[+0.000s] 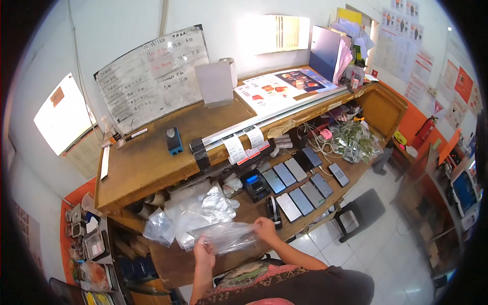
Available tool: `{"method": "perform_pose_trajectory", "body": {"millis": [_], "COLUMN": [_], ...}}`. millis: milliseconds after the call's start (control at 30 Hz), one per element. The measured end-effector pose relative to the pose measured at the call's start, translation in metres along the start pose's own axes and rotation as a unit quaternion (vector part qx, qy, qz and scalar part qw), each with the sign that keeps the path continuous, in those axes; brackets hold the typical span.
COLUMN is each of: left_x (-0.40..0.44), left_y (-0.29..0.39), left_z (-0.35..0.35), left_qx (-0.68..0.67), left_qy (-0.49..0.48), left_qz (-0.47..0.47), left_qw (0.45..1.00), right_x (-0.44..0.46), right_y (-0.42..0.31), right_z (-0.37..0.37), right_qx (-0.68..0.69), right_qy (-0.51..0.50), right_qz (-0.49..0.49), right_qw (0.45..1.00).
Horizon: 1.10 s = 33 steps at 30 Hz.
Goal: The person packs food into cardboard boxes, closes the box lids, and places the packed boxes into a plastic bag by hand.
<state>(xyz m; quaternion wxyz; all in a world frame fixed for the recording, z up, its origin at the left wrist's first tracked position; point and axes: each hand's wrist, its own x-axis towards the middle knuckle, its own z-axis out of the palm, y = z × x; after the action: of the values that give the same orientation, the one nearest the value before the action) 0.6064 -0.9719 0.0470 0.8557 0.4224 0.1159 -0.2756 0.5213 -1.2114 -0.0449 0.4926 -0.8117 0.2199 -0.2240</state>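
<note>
Stretched between my two hands is a clear plastic bag [229,236], held over the front of the wooden desk. My left hand [204,251] grips its left end with closed fingers. At the opposite end, the fingers of my right hand [265,230] pinch the plastic. Just behind lies a pile of clear plastic bags [198,206], with another folded clear bag [159,227] to its left. To the right of my right hand sit a black device [273,212] and a white phone [288,207].
Several phones [301,201] lie in rows on the desk, beside a black printer [255,185]. A raised shelf [147,162] runs behind, holding a blue box [174,142] and papers. A dark chair [362,213] stands at the right.
</note>
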Motion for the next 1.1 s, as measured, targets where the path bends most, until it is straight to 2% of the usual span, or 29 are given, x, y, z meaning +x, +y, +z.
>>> {"method": "perform_pose_trajectory", "body": {"millis": [33, 67, 100, 133, 167, 200, 267, 300, 367, 500, 567, 600, 667, 700, 733, 767, 800, 833, 867, 933, 967, 1033, 1067, 1100], "left_x": [-0.006, -0.006, -0.004, -0.001, 0.017, 0.017, 0.010, 0.006, 0.002, 0.012, 0.035, 0.029, 0.003, 0.000, -0.003, -0.005, -0.017, -0.036, -0.046, -0.038, -0.035, -0.023, -0.012, -0.003], "left_y": [-0.014, -0.015, -0.018, -0.020, -0.022, -0.018, -0.009, -0.011, -0.016, -0.025, -0.042, -0.034, -0.011, -0.010, -0.009, -0.007, -0.002, 0.002, 0.003, -0.025, -0.037, -0.053, -0.059, -0.066], "left_z": [0.002, 0.000, -0.004, -0.012, -0.028, -0.026, -0.012, -0.010, -0.005, -0.017, -0.042, -0.031, 0.005, 0.003, 0.001, 0.000, 0.005, 0.015, 0.022, 0.003, 0.005, 0.010, 0.009, 0.004], "left_qx": [0.064, 0.062, 0.058, 0.055, 0.047, 0.047, 0.148, 0.149, 0.217, 0.246, 0.345, 0.346, 0.368, 0.368, 0.392, 0.414, 0.415, 0.533, 0.623, 0.678, 0.678, 0.647, 0.648, 0.615], "left_qy": [0.012, 0.011, 0.023, 0.035, 0.092, 0.093, 0.147, 0.147, 0.073, 0.048, 0.055, 0.053, 0.049, 0.049, 0.032, 0.013, 0.011, 0.009, 0.008, -0.305, -0.304, -0.210, -0.210, -0.199], "left_qz": [0.038, 0.037, 0.034, 0.032, 0.036, 0.036, 0.122, 0.121, 0.173, 0.199, 0.324, 0.324, 0.165, 0.164, 0.229, 0.293, 0.294, 0.433, 0.551, 0.459, 0.459, 0.423, 0.424, 0.394], "left_qw": [0.997, 0.997, 0.997, 0.997, 0.994, 0.994, 0.970, 0.970, 0.958, 0.947, 0.879, 0.879, 0.914, 0.914, 0.890, 0.862, 0.861, 0.727, 0.555, 0.485, 0.487, 0.599, 0.596, 0.654], "right_x": [0.007, 0.015, 0.015, 0.010, 0.007, 0.005, 0.005, 0.005, 0.009, 0.009, 0.009, 0.012, 0.018, 0.021, 0.021, 0.020, 0.018, 0.018, 0.015, 0.005, 0.004, 0.010, 0.014, 0.018], "right_y": [0.002, 0.003, -0.024, -0.037, -0.046, -0.052, -0.060, -0.062, -0.040, -0.026, -0.021, -0.016, -0.006, -0.003, -0.001, 0.001, -0.001, -0.012, -0.024, -0.071, -0.074, -0.079, -0.081, -0.082], "right_z": [-0.004, -0.007, -0.019, -0.020, -0.018, -0.016, -0.020, -0.022, -0.024, -0.023, -0.020, -0.022, -0.025, -0.029, -0.030, -0.028, -0.026, -0.027, -0.027, -0.034, -0.030, -0.024, -0.024, -0.024], "right_qx": [0.040, 0.079, 0.157, 0.157, 0.134, 0.111, 0.112, 0.112, 0.107, 0.083, 0.091, 0.108, 0.124, 0.147, 0.170, 0.171, 0.251, 0.326, 0.327, 0.427, 0.425, 0.393, 0.395, 0.405], "right_qy": [0.045, 0.090, 0.090, 0.090, 0.111, 0.131, 0.165, 0.201, 0.204, 0.223, 0.233, 0.220, 0.207, 0.160, 0.114, 0.116, 0.050, -0.018, -0.016, -0.147, -0.148, -0.207, -0.207, -0.190], "right_qz": [0.044, 0.088, 0.132, 0.132, 0.091, 0.051, 0.039, 0.023, 0.039, 0.038, 0.039, 0.055, 0.070, 0.110, 0.149, 0.150, 0.207, 0.260, 0.258, 0.369, 0.371, 0.346, 0.343, 0.326], "right_qw": [0.997, 0.989, 0.975, 0.975, 0.981, 0.984, 0.979, 0.973, 0.972, 0.970, 0.967, 0.968, 0.968, 0.970, 0.967, 0.967, 0.944, 0.909, 0.909, 0.812, 0.813, 0.827, 0.826, 0.833]}}
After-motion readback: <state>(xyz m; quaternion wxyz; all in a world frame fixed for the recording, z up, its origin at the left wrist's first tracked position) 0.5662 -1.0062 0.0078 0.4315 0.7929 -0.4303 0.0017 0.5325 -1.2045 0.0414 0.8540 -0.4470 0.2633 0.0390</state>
